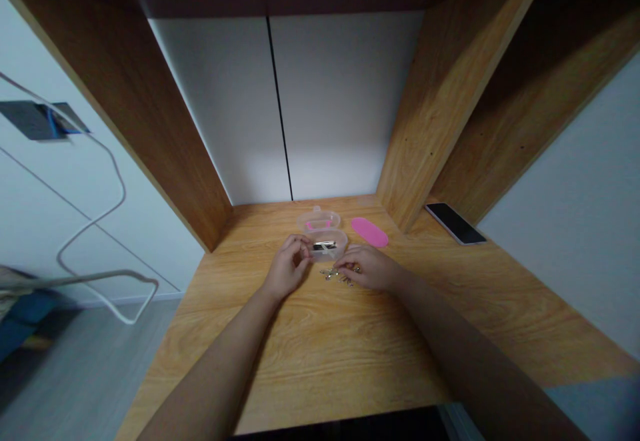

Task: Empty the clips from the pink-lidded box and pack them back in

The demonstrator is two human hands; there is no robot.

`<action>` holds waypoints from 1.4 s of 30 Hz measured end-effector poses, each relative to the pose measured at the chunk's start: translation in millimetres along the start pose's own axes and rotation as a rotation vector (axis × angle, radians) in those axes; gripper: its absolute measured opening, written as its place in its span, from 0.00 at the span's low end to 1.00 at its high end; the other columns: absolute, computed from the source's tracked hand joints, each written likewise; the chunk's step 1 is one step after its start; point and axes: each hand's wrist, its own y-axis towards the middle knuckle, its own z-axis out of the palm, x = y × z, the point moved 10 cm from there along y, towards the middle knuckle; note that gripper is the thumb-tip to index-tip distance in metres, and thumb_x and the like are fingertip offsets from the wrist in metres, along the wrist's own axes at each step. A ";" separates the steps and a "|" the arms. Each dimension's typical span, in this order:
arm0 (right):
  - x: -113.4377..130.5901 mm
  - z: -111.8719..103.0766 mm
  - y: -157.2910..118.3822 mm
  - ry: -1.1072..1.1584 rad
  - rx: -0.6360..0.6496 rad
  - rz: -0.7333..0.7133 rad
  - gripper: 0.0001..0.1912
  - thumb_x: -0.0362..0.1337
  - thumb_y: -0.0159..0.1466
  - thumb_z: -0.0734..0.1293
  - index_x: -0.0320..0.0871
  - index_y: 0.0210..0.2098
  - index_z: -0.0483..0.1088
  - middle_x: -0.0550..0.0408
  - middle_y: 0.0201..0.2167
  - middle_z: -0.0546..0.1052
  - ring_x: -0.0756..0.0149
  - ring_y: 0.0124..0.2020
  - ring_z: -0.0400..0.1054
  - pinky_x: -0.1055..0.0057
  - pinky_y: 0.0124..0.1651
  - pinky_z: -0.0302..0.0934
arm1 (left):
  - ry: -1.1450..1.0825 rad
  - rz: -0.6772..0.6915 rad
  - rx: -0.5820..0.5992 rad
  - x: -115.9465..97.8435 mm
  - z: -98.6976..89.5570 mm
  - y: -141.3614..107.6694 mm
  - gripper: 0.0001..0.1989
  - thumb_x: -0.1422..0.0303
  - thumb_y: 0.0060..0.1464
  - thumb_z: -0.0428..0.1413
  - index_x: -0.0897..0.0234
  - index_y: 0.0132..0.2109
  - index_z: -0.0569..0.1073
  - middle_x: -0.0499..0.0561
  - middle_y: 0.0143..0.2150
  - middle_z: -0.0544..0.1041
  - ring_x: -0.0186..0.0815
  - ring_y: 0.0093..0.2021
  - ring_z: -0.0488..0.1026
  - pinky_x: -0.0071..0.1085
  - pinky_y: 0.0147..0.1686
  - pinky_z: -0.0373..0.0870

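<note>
A small clear plastic case (342, 251) lies on the wooden desk with its lid (333, 217) folded back behind it. Inside are a few slim dark and silvery pieces (324, 245), too small to name. My left hand (289, 266) is closed at the case's left edge, thumb and fingers gripping the rim. My right hand (369, 267) is just right of the case, fingers pinched together over a little heap of shiny metal pieces (330, 273). What its fingertips hold is hidden. The metal pieces look like small clips or pins.
A pink oval piece (370, 231) lies behind my right hand. Farther right, a phone (456, 223) rests against the wooden panel. Upright wooden panels (425, 127) flank the desk (320, 347), with a white back wall behind. A white cable (120, 181) hangs at the left.
</note>
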 end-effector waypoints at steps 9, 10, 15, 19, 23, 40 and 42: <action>6.4 9.9 5.6 -0.106 0.043 -0.068 0.12 0.36 0.70 0.64 0.44 0.44 0.80 0.49 0.44 0.82 0.59 0.48 0.74 0.63 0.53 0.64 | 0.006 -0.005 0.007 -0.1 -0.7 0.6 0.07 0.74 0.56 0.58 0.61 0.33 0.67 0.56 0.47 0.72 0.42 0.52 0.71 0.40 0.54 0.68; 5.7 7.6 5.1 -0.099 0.036 -0.066 0.12 0.36 0.70 0.64 0.44 0.44 0.80 0.49 0.44 0.82 0.59 0.48 0.74 0.63 0.53 0.64 | 0.009 -0.007 0.007 0.0 -0.7 0.5 0.07 0.74 0.56 0.58 0.61 0.33 0.67 0.56 0.47 0.72 0.42 0.52 0.71 0.40 0.54 0.68; -12.0 -15.6 -5.0 -0.046 0.007 0.011 0.10 0.39 0.67 0.68 0.44 0.42 0.81 0.49 0.40 0.82 0.60 0.43 0.75 0.65 0.47 0.66 | 0.006 -0.010 0.003 0.2 -0.8 0.5 0.07 0.75 0.56 0.58 0.61 0.33 0.67 0.55 0.48 0.72 0.41 0.52 0.71 0.40 0.54 0.68; -34.0 -25.3 -14.7 0.024 0.057 0.090 0.13 0.45 0.59 0.76 0.45 0.40 0.81 0.50 0.37 0.82 0.60 0.39 0.74 0.66 0.43 0.66 | 0.008 -0.013 0.007 0.6 -0.4 0.4 0.07 0.74 0.56 0.58 0.61 0.33 0.67 0.55 0.48 0.73 0.42 0.52 0.71 0.41 0.54 0.69; -46.6 -18.6 -17.3 0.004 0.129 0.137 0.11 0.41 0.56 0.77 0.46 0.38 0.82 0.51 0.36 0.81 0.60 0.40 0.73 0.67 0.43 0.64 | 0.006 -0.011 0.006 0.3 -0.4 0.4 0.07 0.74 0.56 0.57 0.61 0.32 0.67 0.55 0.48 0.73 0.42 0.52 0.71 0.40 0.54 0.69; 3.1 -8.6 -3.0 0.045 0.021 -0.060 0.07 0.38 0.65 0.70 0.47 0.40 0.81 0.52 0.42 0.83 0.60 0.45 0.75 0.64 0.52 0.66 | 0.003 -0.007 0.005 2.6 0.3 -0.3 0.07 0.75 0.56 0.57 0.61 0.32 0.67 0.55 0.48 0.73 0.41 0.52 0.71 0.40 0.54 0.69; 8.2 -3.7 -0.6 0.001 0.022 -0.084 0.08 0.36 0.65 0.69 0.48 0.41 0.81 0.53 0.42 0.83 0.60 0.47 0.75 0.64 0.53 0.66 | -0.002 -0.010 0.004 2.3 0.1 -0.4 0.07 0.75 0.56 0.57 0.61 0.32 0.67 0.55 0.48 0.73 0.41 0.53 0.71 0.40 0.54 0.68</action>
